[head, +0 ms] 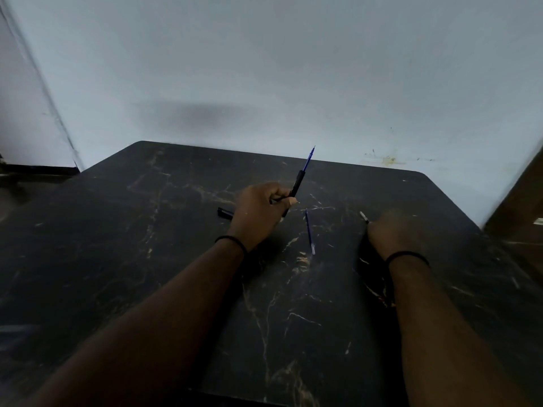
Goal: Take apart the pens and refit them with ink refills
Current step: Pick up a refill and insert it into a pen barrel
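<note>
My left hand [261, 210] grips a black pen barrel [296, 188] that points up and away, with a blue ink refill [309, 158] sticking out of its top. A second blue refill [309, 232] lies loose on the black marble table [147, 230] between my hands. My right hand [395, 233] rests on the table at the right, fingers curled; a small silvery-black pen piece [364, 216] pokes out at its upper left, and whether the hand grips it is unclear. Another black pen part [224, 213] lies on the table behind my left hand, partly hidden by it.
A pale wall [264, 69] stands right behind the table's far edge. A dark brown piece of furniture [520, 207] sits beyond the table's right side. A small light scrap [515, 282] lies near the right edge. Floor shows at the far left.
</note>
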